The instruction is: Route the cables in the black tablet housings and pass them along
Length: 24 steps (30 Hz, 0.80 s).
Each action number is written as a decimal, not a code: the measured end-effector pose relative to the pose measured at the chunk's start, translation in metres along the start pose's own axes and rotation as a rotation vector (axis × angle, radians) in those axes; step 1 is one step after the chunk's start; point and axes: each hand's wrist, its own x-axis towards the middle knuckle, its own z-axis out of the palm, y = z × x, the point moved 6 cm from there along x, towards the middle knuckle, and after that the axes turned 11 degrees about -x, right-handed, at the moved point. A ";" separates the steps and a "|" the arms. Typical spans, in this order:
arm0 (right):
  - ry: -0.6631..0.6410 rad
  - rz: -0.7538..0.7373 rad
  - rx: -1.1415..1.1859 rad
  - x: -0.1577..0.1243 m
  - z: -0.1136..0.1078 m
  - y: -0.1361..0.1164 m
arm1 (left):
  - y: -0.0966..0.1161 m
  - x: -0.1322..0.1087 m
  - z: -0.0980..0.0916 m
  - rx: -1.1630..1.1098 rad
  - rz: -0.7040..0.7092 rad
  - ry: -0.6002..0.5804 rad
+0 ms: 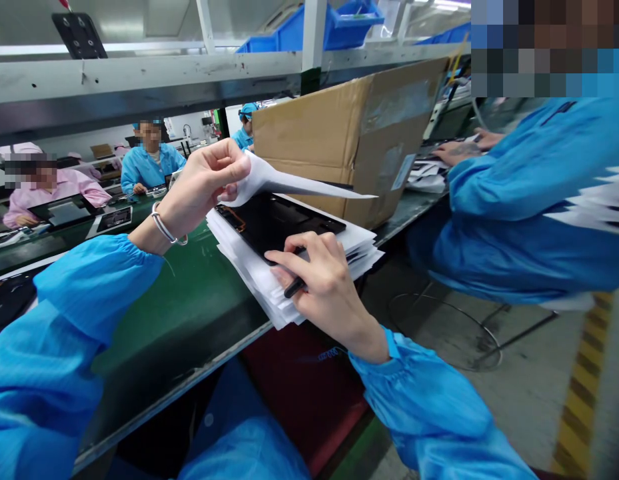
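Note:
My left hand (202, 190), with a metal bangle (164, 227) on the wrist, pinches the corner of a curling white protective sheet (289, 180). The sheet rises off a black flat panel (274, 223), perhaps a tablet or display, though the picture does not settle which. The panel lies on a thick stack of white sheets (249, 273). My right hand (322, 283) rests over the panel's near edge and grips a slim black pen-like tool (294, 288). Its tip is hidden under my fingers and the panel's edge.
The stack sits on a green work belt (189, 313) with a metal edge. A cardboard box (349, 140) stands behind it. A co-worker's blue sleeve and hand (462, 150) work at the right. Other workers sit along the far bench, under a shelf holding blue bins (309, 33).

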 end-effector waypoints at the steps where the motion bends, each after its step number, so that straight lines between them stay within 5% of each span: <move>1: -0.013 -0.006 0.004 0.001 0.000 0.000 | 0.000 0.000 0.000 0.001 0.000 -0.002; 24: -0.035 -0.063 0.073 0.002 -0.006 -0.001 | -0.007 -0.016 0.009 0.065 -0.027 -0.064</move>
